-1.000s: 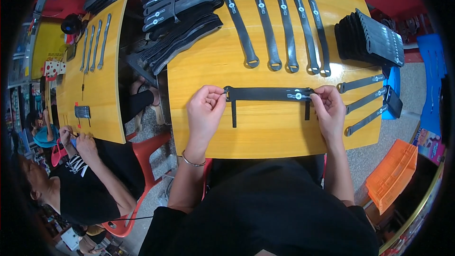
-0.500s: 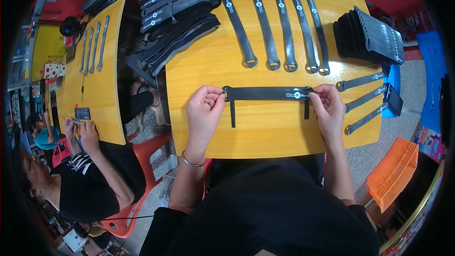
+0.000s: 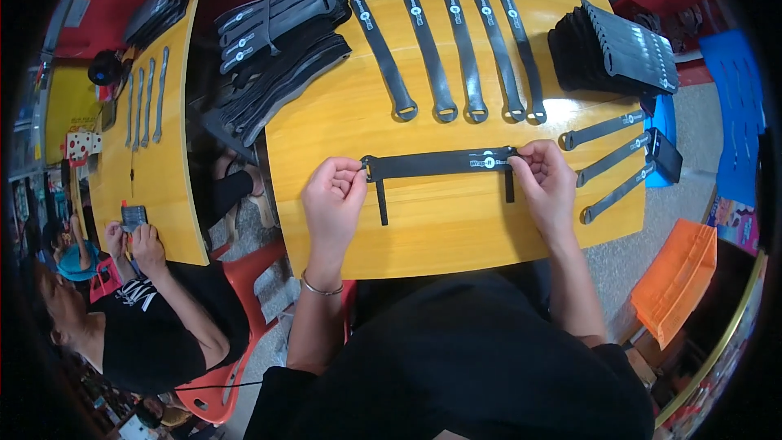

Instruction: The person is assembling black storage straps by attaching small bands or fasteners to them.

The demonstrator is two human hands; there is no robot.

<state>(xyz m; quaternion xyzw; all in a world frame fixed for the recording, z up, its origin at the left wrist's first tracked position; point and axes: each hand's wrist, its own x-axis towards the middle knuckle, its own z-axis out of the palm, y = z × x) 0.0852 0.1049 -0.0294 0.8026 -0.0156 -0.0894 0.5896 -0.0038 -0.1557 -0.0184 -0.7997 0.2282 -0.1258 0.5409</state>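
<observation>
A wide black strap [image 3: 432,164] with a printed label near its right end is stretched level between my hands over the yellow table [image 3: 423,248]. My left hand [image 3: 334,200] pinches its slotted left end. At the other end my right hand [image 3: 546,183] grips the tip between thumb and fingers. Narrow black strips [image 3: 384,202] hang down near both ends; how they are joined is too small to tell. Beyond my hands, several dark straps [image 3: 464,57] lie side by side, slotted ends toward me. Three more straps [image 3: 612,160] lie to the right of my right hand.
Bundled black straps [image 3: 281,28] are heaped at the far left, and a stack of straps [image 3: 631,49] sits at the far right. An orange crate [image 3: 676,281] is beside the table at right. On the left, a co-worker's hands [image 3: 142,244] work at another yellow table [image 3: 179,155].
The whole view has shifted, so the table and its contents appear farther left. Both hands keep the same hold on the strap, whose right end now sits slightly higher than its left.
</observation>
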